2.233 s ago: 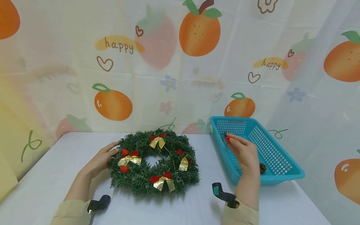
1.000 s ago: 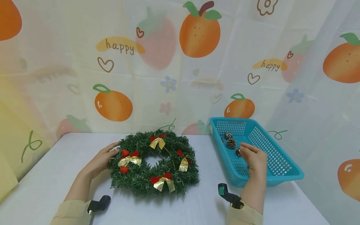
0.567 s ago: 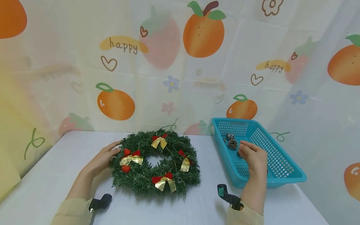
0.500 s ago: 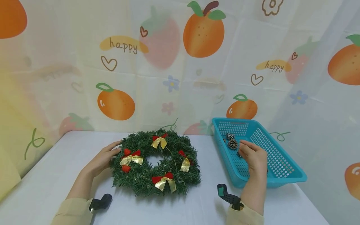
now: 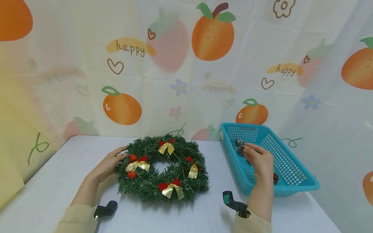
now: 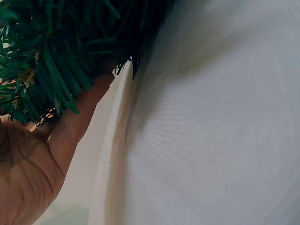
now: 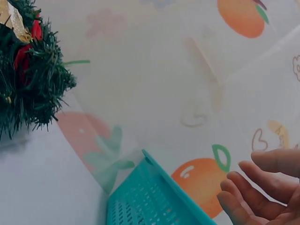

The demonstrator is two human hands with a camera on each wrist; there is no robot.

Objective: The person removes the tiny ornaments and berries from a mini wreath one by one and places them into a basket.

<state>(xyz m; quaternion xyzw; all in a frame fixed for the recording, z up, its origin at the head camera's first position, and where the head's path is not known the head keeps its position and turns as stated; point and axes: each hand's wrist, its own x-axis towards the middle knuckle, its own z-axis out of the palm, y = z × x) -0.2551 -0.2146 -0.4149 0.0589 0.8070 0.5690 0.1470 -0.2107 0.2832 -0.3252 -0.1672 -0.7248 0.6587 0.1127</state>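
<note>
A green wreath with several red-and-gold bows lies on the white table. Two red balls sit beside its left bow. My left hand grips the wreath's left edge; the left wrist view has its fingers reaching into the green foliage, their tips partly hidden. Over the blue basket is my right hand, fingers loosely bent. Thumb and fingers stand apart with nothing between them in the right wrist view. Near its fingertips are pine cones in the basket; another pine cone shows right of the wrist.
Behind the white table hangs a fruit-print curtain. The basket's raised walls stand around the right hand. A strip of tabletop separates wreath and basket.
The red ball pinched in my right hand earliest is no longer seen there. That hand moved right over the basket, then slightly left. My left hand keeps its hold on the wreath.
</note>
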